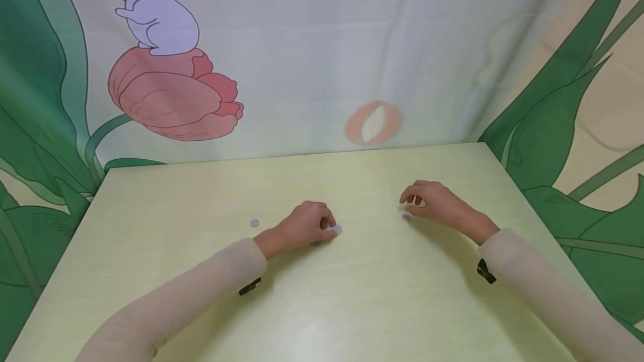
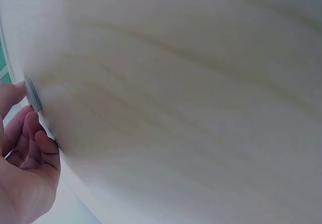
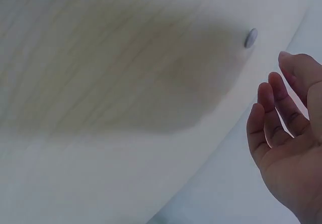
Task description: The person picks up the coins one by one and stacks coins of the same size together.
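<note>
In the head view, my left hand (image 1: pixel 307 223) pinches a small round grey disc (image 1: pixel 336 229) between thumb and fingers, low over the table. The left wrist view shows this disc (image 2: pixel 32 94) edge-on at the fingertips; whether it is one disc or a thin stack, I cannot tell. A dark spot shows under the left hand, too shaded to identify. My right hand (image 1: pixel 435 203) hovers with loosely bent fingers and nothing between them. Just below its thumb, a second disc (image 3: pixel 251 38) lies on the table in the hand's shadow, apart from the fingertips.
Another grey disc (image 1: pixel 254 223) lies on the pale yellow table (image 1: pixel 362 306), left of the left hand. Behind the table hangs a printed curtain (image 1: pixel 302 71) with leaves, a flower and a white animal. The table's back edge runs a short way beyond both hands.
</note>
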Action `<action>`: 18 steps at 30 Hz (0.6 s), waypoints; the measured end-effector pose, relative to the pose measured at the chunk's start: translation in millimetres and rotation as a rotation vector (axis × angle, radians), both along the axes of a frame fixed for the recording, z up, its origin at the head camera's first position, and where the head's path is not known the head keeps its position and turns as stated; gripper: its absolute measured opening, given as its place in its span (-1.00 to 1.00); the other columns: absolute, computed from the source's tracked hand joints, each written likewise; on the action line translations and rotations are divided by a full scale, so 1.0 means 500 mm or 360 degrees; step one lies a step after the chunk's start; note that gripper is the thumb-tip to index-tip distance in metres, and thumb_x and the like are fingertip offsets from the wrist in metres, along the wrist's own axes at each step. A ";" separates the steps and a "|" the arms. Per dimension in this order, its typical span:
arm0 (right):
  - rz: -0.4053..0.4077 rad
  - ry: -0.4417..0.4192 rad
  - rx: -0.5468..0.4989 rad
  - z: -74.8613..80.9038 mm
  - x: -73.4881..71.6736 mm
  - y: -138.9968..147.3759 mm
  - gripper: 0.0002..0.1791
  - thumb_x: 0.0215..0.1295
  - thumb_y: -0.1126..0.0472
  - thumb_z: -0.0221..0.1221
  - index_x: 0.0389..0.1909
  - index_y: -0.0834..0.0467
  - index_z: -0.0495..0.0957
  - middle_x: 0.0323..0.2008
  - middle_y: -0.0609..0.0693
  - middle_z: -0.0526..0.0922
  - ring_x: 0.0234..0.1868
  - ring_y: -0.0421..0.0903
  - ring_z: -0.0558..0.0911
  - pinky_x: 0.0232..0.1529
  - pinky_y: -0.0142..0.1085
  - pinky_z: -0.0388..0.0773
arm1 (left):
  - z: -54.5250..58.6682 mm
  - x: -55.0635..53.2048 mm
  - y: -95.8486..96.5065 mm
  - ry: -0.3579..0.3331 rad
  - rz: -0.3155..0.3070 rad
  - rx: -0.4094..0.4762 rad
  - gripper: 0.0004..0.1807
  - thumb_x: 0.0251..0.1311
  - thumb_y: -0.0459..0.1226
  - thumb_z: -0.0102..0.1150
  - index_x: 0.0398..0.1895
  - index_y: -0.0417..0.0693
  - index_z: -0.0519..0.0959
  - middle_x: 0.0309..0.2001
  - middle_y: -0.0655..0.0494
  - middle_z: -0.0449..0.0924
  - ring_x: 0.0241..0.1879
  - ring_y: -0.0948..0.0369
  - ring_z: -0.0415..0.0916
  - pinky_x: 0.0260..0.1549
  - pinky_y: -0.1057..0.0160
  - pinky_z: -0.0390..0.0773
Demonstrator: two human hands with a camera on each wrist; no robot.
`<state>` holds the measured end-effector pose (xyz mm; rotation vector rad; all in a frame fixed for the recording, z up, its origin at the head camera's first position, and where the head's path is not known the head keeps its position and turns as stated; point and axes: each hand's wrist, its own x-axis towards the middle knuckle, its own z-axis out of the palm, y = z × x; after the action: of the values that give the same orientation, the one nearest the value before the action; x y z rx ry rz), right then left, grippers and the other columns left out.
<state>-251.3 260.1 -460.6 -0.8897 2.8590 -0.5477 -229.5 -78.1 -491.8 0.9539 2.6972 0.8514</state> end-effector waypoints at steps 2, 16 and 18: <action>-0.0011 -0.0036 -0.0001 -0.002 0.001 0.010 -0.80 0.29 0.30 0.35 -0.08 0.15 0.68 -0.21 -0.08 0.65 -0.16 -0.04 0.62 -0.14 -0.17 0.59 | 0.001 -0.001 0.000 0.0008 -0.0005 0.0004 -0.87 0.21 -0.25 0.43 -0.31 -0.15 0.77 -0.47 0.12 0.51 -0.48 0.28 0.36 -0.40 0.35 0.40; -0.0053 -0.0119 -0.0066 -0.041 0.014 0.037 -0.77 0.28 0.16 0.40 -0.08 0.12 0.72 -0.19 -0.06 0.66 -0.16 -0.07 0.61 -0.07 -0.13 0.59 | 0.001 0.002 0.000 -0.0022 0.0017 -0.0008 -0.85 0.22 -0.24 0.43 -0.30 -0.15 0.77 -0.47 0.12 0.51 -0.48 0.28 0.35 -0.39 0.35 0.39; -0.0027 -0.0101 -0.0078 -0.042 0.015 0.037 -0.77 0.27 0.18 0.40 -0.07 0.12 0.73 -0.20 -0.07 0.66 -0.18 -0.08 0.61 -0.08 -0.15 0.59 | 0.001 0.002 -0.001 -0.0027 0.0017 -0.0003 -0.85 0.21 -0.24 0.43 -0.29 -0.15 0.77 -0.47 0.11 0.51 -0.48 0.28 0.35 -0.39 0.35 0.40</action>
<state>-243.8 278.6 -481.6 -0.8403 2.8102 -0.6388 -228.5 -78.5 -491.2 0.9281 2.6905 0.8547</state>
